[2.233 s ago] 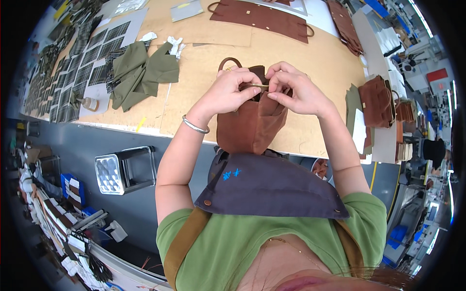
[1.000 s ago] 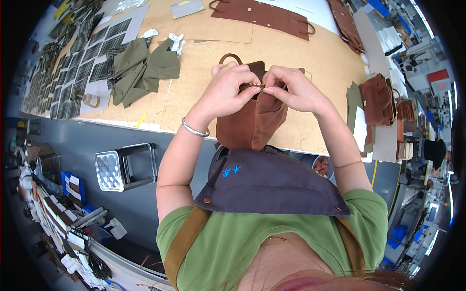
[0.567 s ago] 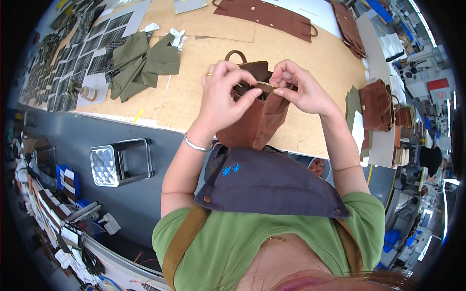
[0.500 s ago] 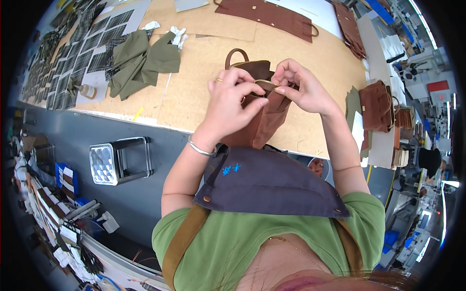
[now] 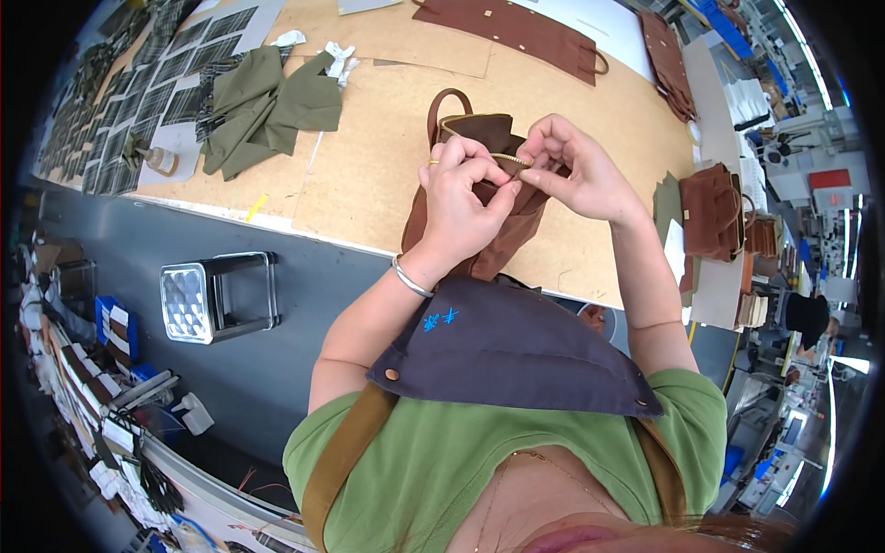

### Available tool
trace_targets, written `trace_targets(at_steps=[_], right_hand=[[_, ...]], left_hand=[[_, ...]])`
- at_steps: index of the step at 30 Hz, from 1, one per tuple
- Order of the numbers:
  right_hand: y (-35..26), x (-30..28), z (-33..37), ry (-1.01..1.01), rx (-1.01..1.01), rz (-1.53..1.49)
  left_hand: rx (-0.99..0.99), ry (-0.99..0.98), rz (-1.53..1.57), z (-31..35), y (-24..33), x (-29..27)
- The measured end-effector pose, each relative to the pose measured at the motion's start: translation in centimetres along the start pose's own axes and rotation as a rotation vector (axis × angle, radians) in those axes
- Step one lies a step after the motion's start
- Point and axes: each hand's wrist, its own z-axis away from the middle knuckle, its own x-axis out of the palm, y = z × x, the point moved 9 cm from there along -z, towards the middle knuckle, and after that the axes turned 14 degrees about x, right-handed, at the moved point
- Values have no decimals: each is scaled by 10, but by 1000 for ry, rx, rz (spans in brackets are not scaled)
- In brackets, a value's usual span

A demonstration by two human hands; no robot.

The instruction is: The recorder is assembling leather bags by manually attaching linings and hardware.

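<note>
A reddish-brown bag (image 5: 505,247) with a loop handle (image 5: 434,118) stands at the near edge of the work table, its top gaping. Across its mouth curves a brass-toothed zipper (image 5: 510,159). My left hand (image 5: 468,205) pinches the near-left stretch of this zipper, thumb against fingers. At the zipper's right end, my right hand (image 5: 583,173) grips it between thumb and forefinger, the other fingers curled. My fingers hide part of the bag's rim, and whether a slider is held cannot be made out.
Olive fabric pieces (image 5: 267,111) and a small bottle (image 5: 161,161) lie left on the table (image 5: 359,175). Flat brown bag panels (image 5: 507,35) are at the far side. Another brown bag (image 5: 710,212) stands right. A metal-framed stool (image 5: 218,297) is on the floor to the left.
The bag has turned a little, showing more of its left side and inside rim. My left hand has shifted slightly right and down; both hands keep their pinch on the zipper.
</note>
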Motion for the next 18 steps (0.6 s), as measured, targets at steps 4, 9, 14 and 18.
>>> trace_targets(at_steps=[4,9,14,18], right_hand=[[2,2,0,18,15,-6],[2,4,-1,18,-7,63],[1,16,0,-61,28,201],[-40,14,27,150,-356,409]], left_hand=[[9,-7,87,1,-2,4],[2,-18,265,-7,-26,-13],[22,-346,-283,-22,-69,-32],[344,-325,-443,-35,-21,-59]])
